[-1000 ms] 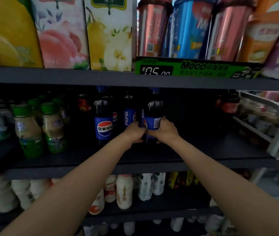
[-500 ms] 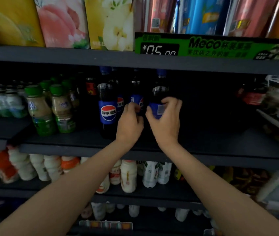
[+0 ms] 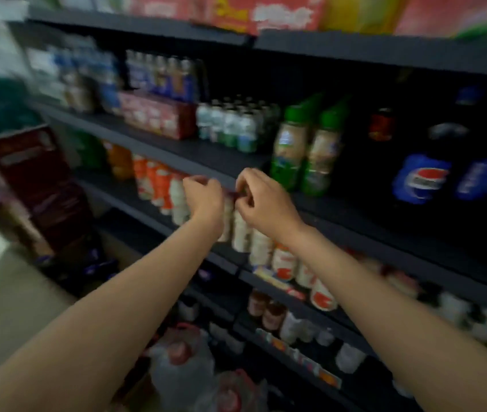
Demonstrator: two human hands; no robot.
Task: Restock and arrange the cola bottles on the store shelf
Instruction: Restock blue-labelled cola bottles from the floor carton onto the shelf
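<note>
cola bottles [image 3: 421, 162]: 2 clearly visible | green-capped bottles [image 3: 291, 144]: 2 | hands [image 3: 205, 197]: 2
</note>
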